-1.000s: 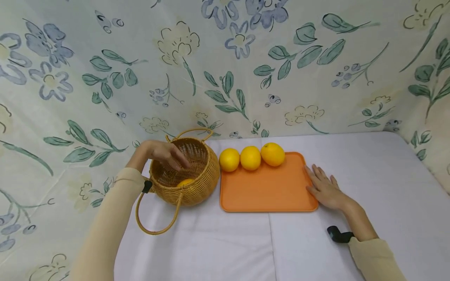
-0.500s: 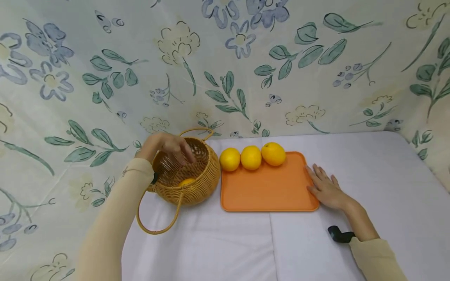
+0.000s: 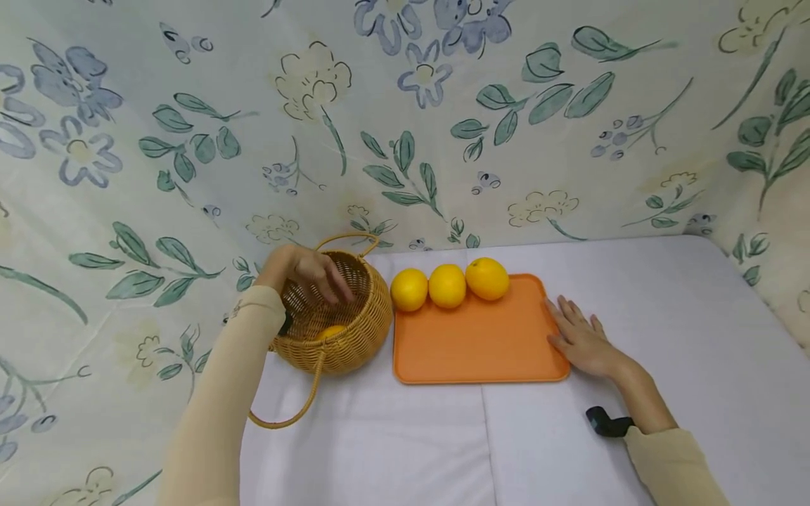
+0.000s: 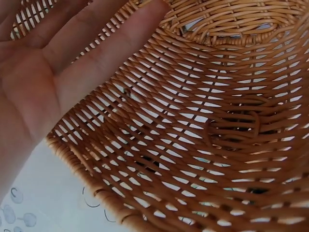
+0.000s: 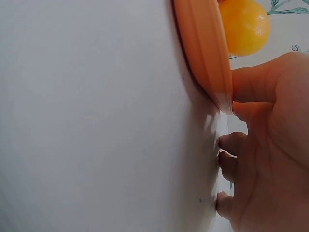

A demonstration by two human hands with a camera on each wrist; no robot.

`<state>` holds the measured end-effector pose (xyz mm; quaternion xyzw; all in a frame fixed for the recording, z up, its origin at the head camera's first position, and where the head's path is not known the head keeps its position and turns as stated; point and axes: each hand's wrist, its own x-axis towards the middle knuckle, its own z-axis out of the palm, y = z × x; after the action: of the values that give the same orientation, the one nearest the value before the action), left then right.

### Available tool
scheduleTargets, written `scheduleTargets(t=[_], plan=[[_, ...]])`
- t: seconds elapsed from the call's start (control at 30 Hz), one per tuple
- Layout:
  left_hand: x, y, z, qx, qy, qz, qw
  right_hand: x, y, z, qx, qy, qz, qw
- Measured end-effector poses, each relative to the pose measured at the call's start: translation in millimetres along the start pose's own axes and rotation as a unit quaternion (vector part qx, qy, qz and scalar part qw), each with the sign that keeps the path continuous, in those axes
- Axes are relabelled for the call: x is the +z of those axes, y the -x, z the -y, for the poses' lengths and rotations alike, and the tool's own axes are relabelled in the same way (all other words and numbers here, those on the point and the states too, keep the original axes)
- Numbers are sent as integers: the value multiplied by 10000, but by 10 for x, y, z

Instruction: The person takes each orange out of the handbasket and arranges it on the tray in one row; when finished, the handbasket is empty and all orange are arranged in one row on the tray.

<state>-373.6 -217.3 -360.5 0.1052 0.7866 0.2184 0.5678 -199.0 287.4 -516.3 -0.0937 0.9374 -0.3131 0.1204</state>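
Note:
My left hand (image 3: 313, 274) reaches over the rim into the wicker basket (image 3: 361, 337), its fingers loose and slightly bent. In the left wrist view the palm and fingers (image 4: 104, 50) hang beside the woven wall, holding nothing. One orange (image 3: 330, 332) shows low in the basket, partly hidden by the near rim. An orange tray (image 3: 474, 344) lies right of the basket. My right hand (image 3: 585, 342) rests at its right edge, fingers spread on the cloth, the thumb touching the tray rim in the right wrist view.
Along the tray's back edge sit three oranges in a row: one on the left (image 3: 409, 289), one in the middle (image 3: 447, 286) and one on the right (image 3: 487, 279). A basket handle (image 3: 297, 414) droops onto the white cloth (image 3: 380, 450). Floral fabric (image 3: 380, 105) hangs close behind.
My left hand has shifted a little to the right over the basket, its fingers staying loose. My right hand, the tray and the oranges keep their places; the head view has drifted slightly.

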Motion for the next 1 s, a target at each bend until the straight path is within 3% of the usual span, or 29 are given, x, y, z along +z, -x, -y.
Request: scheduleTargets(t=[0.3, 0.47, 0.6, 1.0], plan=[[-22, -56, 74, 89, 227, 158, 9996, 9, 6, 2, -143, -81, -23, 9999], [37, -156, 189, 159, 271, 504, 9982, 9, 14, -1, -171, -93, -30, 9998], [116, -234, 240, 66, 600, 714, 9956, 12, 17, -10, -168, -84, -30, 9998], [198, -374, 227, -316, 477, 644, 9963, -9, 32, -17, -136, -48, -61, 9999]])
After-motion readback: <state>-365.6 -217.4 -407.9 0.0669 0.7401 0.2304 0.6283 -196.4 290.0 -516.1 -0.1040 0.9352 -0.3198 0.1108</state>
